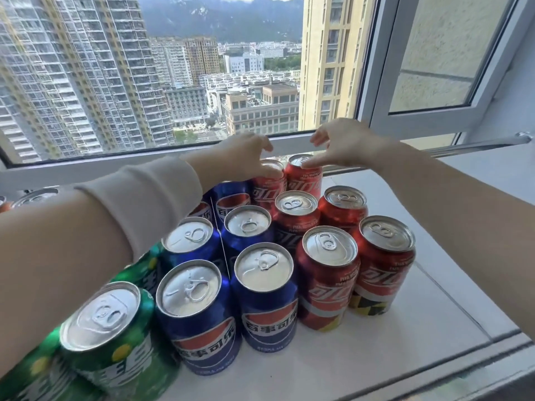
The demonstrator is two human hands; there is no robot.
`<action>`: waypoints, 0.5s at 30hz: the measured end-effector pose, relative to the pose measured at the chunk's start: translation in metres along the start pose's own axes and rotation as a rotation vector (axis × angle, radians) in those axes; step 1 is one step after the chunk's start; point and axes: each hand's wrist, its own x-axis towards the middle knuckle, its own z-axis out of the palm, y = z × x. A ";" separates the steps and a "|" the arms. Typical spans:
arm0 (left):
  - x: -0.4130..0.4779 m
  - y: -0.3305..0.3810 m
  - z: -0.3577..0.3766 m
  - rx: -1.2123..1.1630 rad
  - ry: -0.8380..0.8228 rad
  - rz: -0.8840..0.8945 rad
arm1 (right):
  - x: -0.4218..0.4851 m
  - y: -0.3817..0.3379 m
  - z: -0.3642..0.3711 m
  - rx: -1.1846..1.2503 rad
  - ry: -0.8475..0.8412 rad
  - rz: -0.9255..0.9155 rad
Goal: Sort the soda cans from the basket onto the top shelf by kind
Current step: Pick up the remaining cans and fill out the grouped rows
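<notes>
Soda cans stand grouped by kind on the white shelf [405,337] in front of a window. Green cans [110,337] are at the left, blue cans [202,322] in the middle and red cans [327,285] on the right. Both of my arms reach to the back row. My left hand [246,157] has its thumb against the top rim of the back left red can [267,192], with its fingers arched above it. My right hand [344,146] rests its thumb on the lid of the back right red can [304,182], fingers spread. The basket is out of view.
The window frame [289,146] runs close behind the back cans. A metal rail [477,146] crosses at the right under an open window sash [434,120]. Another can top [34,196] shows at the far left. The shelf's front edge [434,369] lies at the lower right.
</notes>
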 end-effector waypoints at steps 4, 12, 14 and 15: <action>0.016 -0.009 0.013 -0.001 -0.064 -0.032 | 0.015 0.000 0.007 -0.047 -0.081 -0.009; 0.025 -0.013 0.017 -0.069 -0.025 -0.023 | 0.030 0.003 0.016 -0.008 -0.043 0.009; 0.024 -0.013 0.017 -0.068 -0.019 -0.018 | 0.029 0.004 0.014 0.012 -0.054 0.010; 0.023 -0.012 0.016 -0.064 -0.020 -0.015 | 0.028 0.005 0.012 0.013 -0.059 0.006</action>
